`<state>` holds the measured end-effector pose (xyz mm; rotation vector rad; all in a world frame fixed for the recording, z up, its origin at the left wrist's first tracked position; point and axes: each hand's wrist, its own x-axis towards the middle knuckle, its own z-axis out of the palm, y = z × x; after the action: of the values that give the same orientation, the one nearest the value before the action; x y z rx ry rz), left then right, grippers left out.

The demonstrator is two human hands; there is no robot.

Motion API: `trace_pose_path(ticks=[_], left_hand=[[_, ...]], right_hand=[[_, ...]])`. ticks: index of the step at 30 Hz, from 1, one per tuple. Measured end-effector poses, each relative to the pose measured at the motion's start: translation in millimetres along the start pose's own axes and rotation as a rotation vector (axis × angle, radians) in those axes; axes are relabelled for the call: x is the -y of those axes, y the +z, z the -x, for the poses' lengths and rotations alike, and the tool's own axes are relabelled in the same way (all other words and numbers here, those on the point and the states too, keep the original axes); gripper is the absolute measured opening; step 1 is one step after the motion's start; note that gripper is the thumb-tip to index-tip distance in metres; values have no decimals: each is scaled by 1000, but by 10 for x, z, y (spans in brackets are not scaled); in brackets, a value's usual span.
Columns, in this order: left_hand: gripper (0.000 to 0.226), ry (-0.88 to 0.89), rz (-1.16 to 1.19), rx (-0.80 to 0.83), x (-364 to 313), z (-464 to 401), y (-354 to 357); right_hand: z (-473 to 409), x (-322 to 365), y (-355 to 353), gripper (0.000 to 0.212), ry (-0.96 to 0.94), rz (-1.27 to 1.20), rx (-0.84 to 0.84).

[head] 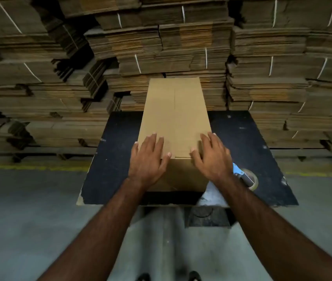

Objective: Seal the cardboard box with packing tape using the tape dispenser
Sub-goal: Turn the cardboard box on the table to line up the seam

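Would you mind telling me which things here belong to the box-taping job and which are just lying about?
For the job: box, flaps pressed shut by left hand and right hand; tape dispenser beside the box; table under both.

Lying about: bundled cardboard stacks behind the table.

Dim light. Strapped stacks of flat cardboard (181, 47) fill the back wall. Grey concrete floor (19, 209), yellow line (29, 166). Dark, chipped table (252, 159).

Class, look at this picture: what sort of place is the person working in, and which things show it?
Probably a packing warehouse: strapped stacks of flattened cardboard fill the background, a cardboard box sits on a worn black table, and a tape dispenser lies beside it.
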<state>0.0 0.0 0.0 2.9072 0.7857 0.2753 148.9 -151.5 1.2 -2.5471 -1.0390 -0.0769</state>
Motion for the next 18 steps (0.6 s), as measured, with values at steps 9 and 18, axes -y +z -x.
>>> trace_pose_path(ticks=[9,18], left_hand=[[73,-42,-37,-1,45,46,192],[69,-23,-29,19,143,-127,162]], right_hand=[[18,-94,274,67,-38,1,-16],[-118,-114,350,61,-76,15,-88]])
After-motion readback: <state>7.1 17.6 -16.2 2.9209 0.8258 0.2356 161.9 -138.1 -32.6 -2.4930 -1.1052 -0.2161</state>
